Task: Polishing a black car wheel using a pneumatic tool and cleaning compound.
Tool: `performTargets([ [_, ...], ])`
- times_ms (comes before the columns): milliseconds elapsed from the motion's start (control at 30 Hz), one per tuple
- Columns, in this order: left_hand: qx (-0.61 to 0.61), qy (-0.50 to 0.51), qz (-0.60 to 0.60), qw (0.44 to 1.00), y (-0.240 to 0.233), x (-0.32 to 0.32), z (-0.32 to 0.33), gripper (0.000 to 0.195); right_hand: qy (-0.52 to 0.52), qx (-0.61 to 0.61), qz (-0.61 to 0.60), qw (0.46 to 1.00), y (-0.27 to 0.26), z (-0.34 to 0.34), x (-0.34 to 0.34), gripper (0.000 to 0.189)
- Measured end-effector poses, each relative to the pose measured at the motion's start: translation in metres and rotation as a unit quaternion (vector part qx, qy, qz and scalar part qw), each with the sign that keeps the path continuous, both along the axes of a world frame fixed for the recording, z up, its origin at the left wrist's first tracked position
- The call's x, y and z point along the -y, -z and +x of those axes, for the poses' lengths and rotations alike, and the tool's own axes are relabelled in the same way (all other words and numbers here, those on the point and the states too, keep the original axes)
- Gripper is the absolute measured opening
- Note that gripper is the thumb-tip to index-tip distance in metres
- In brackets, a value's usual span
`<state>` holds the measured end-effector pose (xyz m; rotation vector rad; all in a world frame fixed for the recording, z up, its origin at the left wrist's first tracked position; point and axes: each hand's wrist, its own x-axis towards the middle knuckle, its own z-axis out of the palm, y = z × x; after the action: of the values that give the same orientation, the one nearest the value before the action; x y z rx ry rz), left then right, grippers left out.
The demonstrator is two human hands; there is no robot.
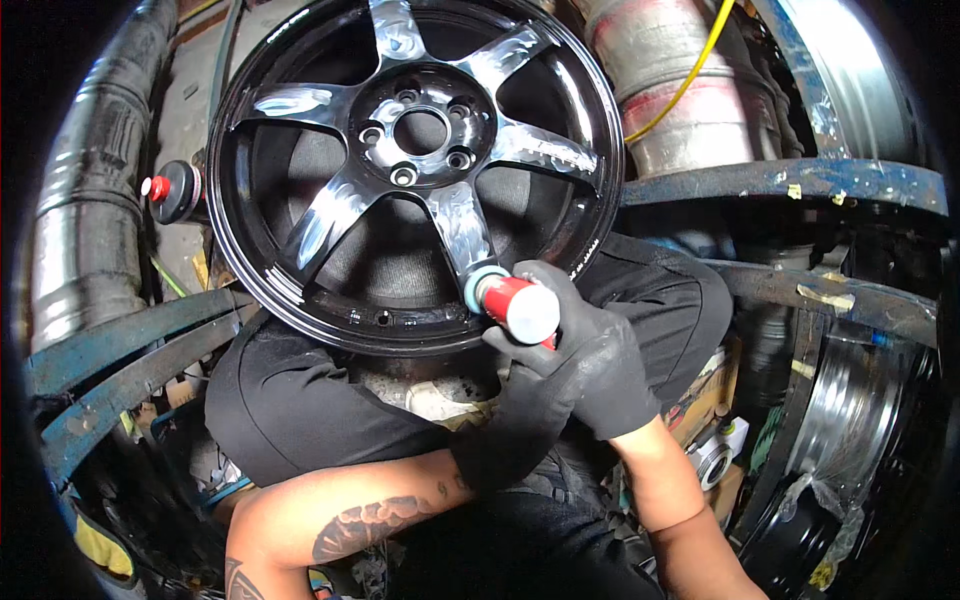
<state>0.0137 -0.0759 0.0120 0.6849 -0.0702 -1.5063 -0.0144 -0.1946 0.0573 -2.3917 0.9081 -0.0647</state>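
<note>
A glossy black multi-spoke alloy wheel faces me above my lap, with whitish smears on its spokes. My right hand, in a black glove, grips a small red handheld polisher with a silvery round end. The polisher's pale blue pad sits at the outer end of the lower right spoke. Crossing in from the left, my left hand, also black-gloved, holds the polisher from below; its grip is partly hidden beside my right hand.
A black disc with a red knob stands left of the wheel. Blue metal rack bars run along both sides. Bare metal wheel barrels lie behind them, and a yellow cable hangs at upper right. My bent knees flank the wheel.
</note>
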Motion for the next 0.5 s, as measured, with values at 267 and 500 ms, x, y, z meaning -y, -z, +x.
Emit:
performTargets([
  [267,-0.003,0.005,0.012,1.0,0.0021,-0.004,-0.0046,0.057,0.006,-0.006,0.002,1.0,-0.0032,-0.0003,0.0038,0.062],
  [500,-0.01,-0.01,0.013,1.0,0.0033,-0.0054,-0.0028,0.057,-0.024,-0.045,-0.03,0.998,-0.0054,0.0025,0.0006,0.063],
])
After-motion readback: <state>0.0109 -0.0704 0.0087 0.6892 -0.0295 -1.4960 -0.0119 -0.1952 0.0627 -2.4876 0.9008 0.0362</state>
